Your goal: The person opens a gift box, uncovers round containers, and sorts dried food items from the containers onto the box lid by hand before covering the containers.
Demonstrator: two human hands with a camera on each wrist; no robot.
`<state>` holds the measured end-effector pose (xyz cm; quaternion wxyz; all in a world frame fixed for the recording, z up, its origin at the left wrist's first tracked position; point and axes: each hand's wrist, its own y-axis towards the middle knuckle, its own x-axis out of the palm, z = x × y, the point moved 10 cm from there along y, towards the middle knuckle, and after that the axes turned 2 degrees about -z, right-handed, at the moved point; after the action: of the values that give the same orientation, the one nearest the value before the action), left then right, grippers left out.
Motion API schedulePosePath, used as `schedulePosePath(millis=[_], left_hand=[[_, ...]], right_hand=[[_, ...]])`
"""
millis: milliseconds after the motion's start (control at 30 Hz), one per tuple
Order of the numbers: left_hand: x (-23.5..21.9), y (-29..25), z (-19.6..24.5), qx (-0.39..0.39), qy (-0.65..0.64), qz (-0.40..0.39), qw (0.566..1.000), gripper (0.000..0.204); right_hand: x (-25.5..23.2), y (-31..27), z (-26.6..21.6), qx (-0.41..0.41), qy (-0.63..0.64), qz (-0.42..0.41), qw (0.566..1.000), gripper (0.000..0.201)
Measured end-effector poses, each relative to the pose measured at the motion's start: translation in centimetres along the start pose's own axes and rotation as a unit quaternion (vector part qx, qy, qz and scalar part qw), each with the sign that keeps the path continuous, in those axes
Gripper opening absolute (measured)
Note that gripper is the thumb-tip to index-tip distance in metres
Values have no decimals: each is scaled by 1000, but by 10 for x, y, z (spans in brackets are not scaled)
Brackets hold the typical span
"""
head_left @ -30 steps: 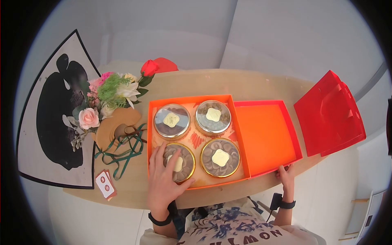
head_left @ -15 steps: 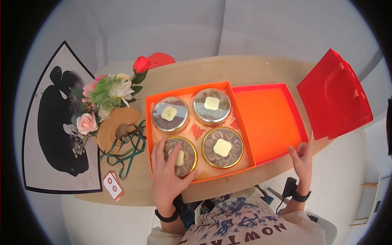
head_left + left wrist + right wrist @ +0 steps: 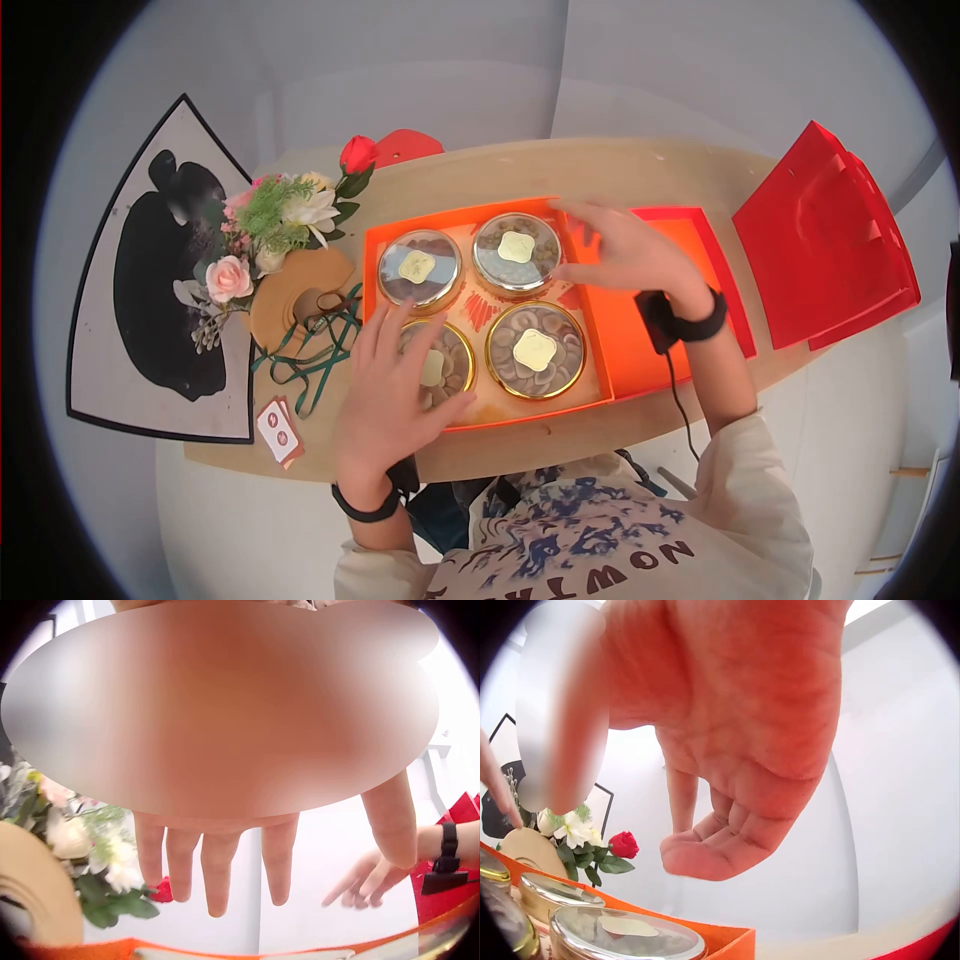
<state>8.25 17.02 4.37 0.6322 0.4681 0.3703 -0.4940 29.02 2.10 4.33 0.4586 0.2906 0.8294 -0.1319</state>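
Several round clear-topped jars with pale labels sit in an orange box (image 3: 600,372). My left hand (image 3: 383,405) spreads its fingers over the near-left jar (image 3: 457,360), which has a gold rim and is partly hidden beneath it. In the left wrist view the fingers (image 3: 217,877) point down, straight and apart, with nothing between them. Close to the far-right jar (image 3: 515,270), my right hand (image 3: 630,250) reaches over the box's right wall, thumb and fingers apart. The right wrist view shows some of its fingers bent, holding nothing, above that silver-rimmed jar (image 3: 630,934).
A shallow red-edged orange tray (image 3: 655,375) adjoins the box on the right, before a red bag (image 3: 825,240). At left are artificial flowers (image 3: 265,220), a tan ring-shaped piece (image 3: 285,290), green ribbons (image 3: 310,370), cards (image 3: 278,430) and a black-framed panel (image 3: 160,290).
My right hand has left the tray's near edge and moved up and left to the far-right jar. The left hand stays over the near-left jar, its fingers a little shifted.
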Motion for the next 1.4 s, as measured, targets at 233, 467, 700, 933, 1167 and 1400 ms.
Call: schedulePosePath(millis=[233,467,700,933,1167,1400], left_hand=[[34,122,4,53,-160,-148,975,86],[95,165,-22,26,-191,-174,966,98],[106,155,-23,13,-195,-218,956,116],[108,155,-23,35,-189,-183,964,118],[105,156,-20,34,-207,-184,960,116],[96,158,-20,61,-214,-145,964,116]], right_hand=[[63,56,24,-100,55,-139,984,104],[74,55,35,-136,88,-136,977,119],[70,46,22,-212,44,-49,975,111],[69,44,21,-226,6,28,974,98],[63,42,20,-242,19,69,968,93],[62,45,22,-229,58,29,971,99]])
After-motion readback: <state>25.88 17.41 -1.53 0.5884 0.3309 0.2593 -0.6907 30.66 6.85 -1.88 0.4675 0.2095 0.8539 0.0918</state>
